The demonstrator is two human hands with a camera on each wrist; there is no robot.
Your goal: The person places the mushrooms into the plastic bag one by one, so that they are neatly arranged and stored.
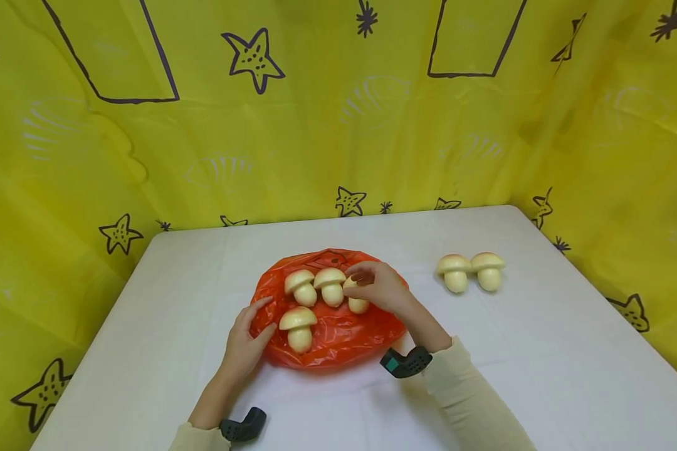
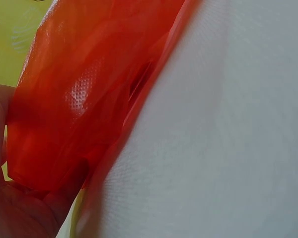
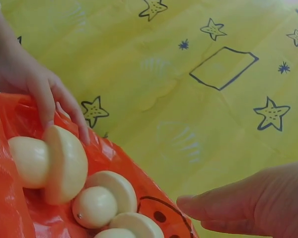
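A red plastic bag [image 1: 338,338] lies on the table with its mouth spread wide. Inside it are three toy mushrooms in a row and another toy mushroom [image 1: 299,329] in front of them. My left hand [image 1: 245,338] grips the bag's left rim, the red plastic between thumb and fingers in the left wrist view. Over the rightmost mushroom [image 1: 358,306] of the row, my right hand [image 1: 380,288] has thumb and fingers apart, partly covering its cap. In the right wrist view those fingers [image 3: 223,203] look straight; whether they touch the mushroom cannot be seen.
Two more toy mushrooms, one on the left [image 1: 456,274] and one on the right [image 1: 488,271], stand side by side on the white table [image 1: 547,351], right of the bag. A yellow patterned cloth [image 1: 310,138] hangs behind and beside the table.
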